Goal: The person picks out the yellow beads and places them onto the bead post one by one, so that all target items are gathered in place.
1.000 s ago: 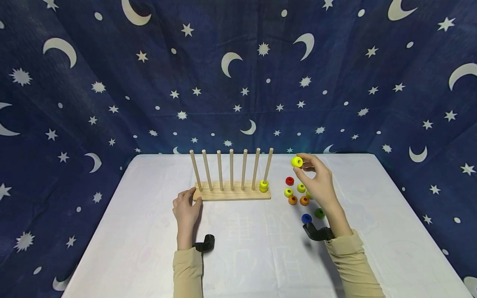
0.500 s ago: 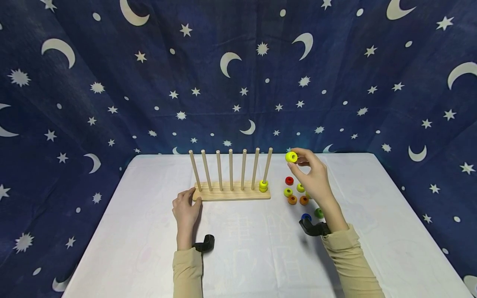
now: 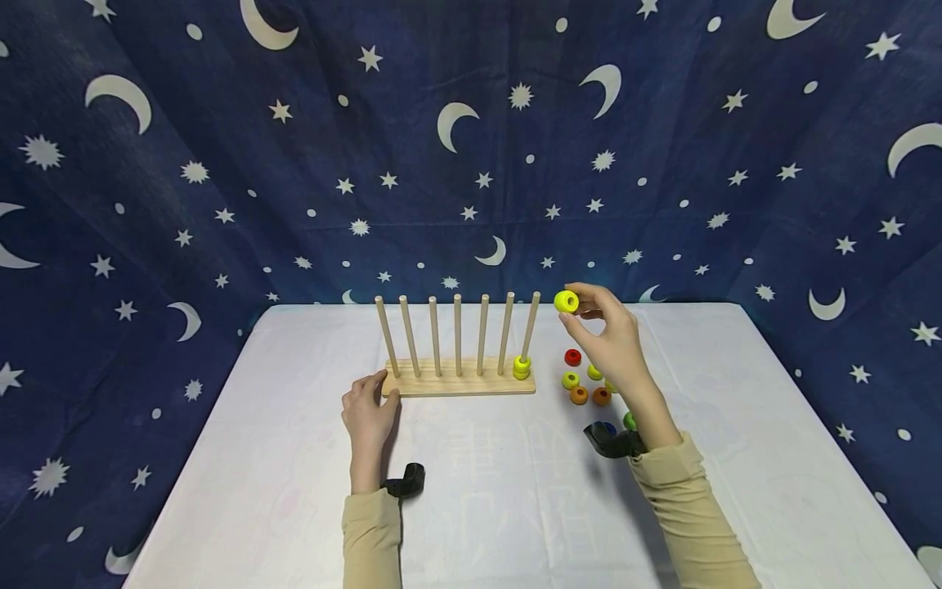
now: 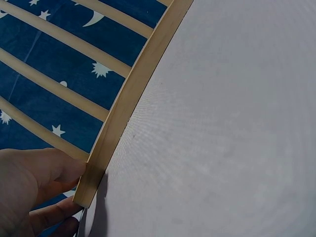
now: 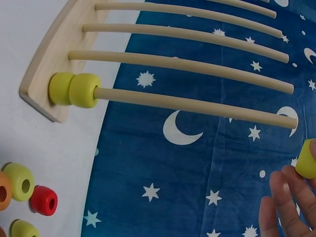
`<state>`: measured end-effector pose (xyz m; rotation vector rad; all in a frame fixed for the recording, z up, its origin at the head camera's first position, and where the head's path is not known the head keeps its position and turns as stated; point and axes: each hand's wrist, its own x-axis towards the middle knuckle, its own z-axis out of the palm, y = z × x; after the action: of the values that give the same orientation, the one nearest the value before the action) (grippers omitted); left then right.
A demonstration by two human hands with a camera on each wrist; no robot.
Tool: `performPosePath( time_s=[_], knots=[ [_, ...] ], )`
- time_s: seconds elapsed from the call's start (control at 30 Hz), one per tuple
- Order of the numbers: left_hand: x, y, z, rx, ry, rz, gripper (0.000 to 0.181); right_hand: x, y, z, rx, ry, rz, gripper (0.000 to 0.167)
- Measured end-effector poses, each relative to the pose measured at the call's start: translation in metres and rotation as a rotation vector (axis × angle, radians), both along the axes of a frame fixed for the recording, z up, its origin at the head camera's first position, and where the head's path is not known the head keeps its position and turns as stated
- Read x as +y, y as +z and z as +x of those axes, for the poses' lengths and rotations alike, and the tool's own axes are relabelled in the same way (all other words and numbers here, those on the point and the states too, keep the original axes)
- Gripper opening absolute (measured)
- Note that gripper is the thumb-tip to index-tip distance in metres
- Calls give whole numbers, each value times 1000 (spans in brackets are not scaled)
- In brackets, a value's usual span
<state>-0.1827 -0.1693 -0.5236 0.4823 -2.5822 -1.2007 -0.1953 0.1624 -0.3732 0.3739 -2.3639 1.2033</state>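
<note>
Leftward and slightly upward since the earlier frames, the right hand (image 3: 612,339) had carried a glossy, round yellow bead (image 3: 560,303) nearer the top of the rightmost peg (image 3: 530,327), bead and peg remaining apart. Its thumb and fingers pinched the bead above the white tabletop (image 3: 471,523). The left hand (image 3: 368,415) gripped the left end of a pale wooden rack (image 3: 459,387) between thumb and fingers. Seven slim wooden pegs rose from its base; two yellow beads (image 3: 521,369) sat stacked at the foot of the rightmost one. Right of the rack, a red bead (image 3: 572,357) lay near two orange beads (image 3: 579,397) and several loose yellow beads (image 3: 570,381). Nearer the person, a green bead (image 3: 629,421) and a blue bead (image 3: 609,427) were partly hidden by the right wrist and its black camera (image 3: 611,442). Behind hung a dark-blue cloth (image 3: 412,164) printed with white moons and stars.
</note>
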Motion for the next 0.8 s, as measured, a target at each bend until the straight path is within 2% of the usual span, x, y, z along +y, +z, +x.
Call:
performPosePath(
  time_s=[0.8],
  knots=[
    [0, -1, -2, -13, 3, 12, 46, -19, 10, -15, 22, 91, -24, 40]
  ],
)
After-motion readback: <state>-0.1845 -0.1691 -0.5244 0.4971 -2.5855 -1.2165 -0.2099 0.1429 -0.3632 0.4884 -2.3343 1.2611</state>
